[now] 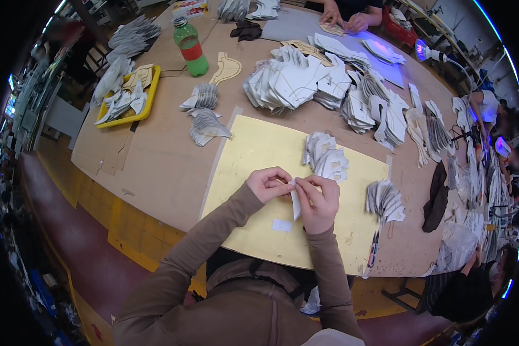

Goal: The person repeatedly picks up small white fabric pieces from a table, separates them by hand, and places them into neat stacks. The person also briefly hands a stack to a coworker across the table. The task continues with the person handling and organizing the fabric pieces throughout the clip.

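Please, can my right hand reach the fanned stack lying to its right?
Probably yes: nothing stands between the right hand and the fanned stack, though that hand's fingers are pinching a white piece.

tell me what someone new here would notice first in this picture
Probably the green bottle with its red band, standing left of centre toward the far side of the brown table. The yellow tray near the table's left edge may also stand out, as may the pale yellow sheet in front, above which the left hand and right hand pinch a small white piece.
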Tool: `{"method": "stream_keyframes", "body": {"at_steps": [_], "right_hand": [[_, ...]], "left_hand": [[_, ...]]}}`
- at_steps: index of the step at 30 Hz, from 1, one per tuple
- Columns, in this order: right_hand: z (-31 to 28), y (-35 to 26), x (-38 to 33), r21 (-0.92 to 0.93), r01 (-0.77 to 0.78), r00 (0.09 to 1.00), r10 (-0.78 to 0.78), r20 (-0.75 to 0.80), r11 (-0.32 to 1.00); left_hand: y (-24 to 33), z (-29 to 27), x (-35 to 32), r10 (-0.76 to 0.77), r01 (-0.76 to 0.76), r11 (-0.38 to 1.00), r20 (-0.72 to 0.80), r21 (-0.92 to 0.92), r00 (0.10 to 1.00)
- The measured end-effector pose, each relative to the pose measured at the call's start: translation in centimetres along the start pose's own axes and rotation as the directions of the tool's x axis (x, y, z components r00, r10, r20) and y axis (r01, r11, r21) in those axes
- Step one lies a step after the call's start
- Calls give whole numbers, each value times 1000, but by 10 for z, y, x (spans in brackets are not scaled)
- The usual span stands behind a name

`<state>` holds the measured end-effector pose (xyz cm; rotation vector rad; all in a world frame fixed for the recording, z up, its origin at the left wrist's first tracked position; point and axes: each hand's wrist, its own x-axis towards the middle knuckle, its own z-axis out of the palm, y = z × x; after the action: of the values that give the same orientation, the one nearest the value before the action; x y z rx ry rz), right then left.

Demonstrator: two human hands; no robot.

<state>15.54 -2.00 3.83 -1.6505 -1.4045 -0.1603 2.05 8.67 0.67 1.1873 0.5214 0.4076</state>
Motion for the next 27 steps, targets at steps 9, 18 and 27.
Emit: {"method": "stream_keyframes", "body": {"at_steps": [9,18,27], "right_hand": [[-1,-2,-1,-172,116,992,-104,78,978],[3,0,-2,-209,140,987,-120,108,968],[2,1,-1,-179,101,989,-80,123,979]], "left_hand": [[6,5,-3,424,-378,737,52,561,904],[5,5,-6,469,-416,627,107,658,877],[4,6,-4,505,-418,633,62,652,861]]}}
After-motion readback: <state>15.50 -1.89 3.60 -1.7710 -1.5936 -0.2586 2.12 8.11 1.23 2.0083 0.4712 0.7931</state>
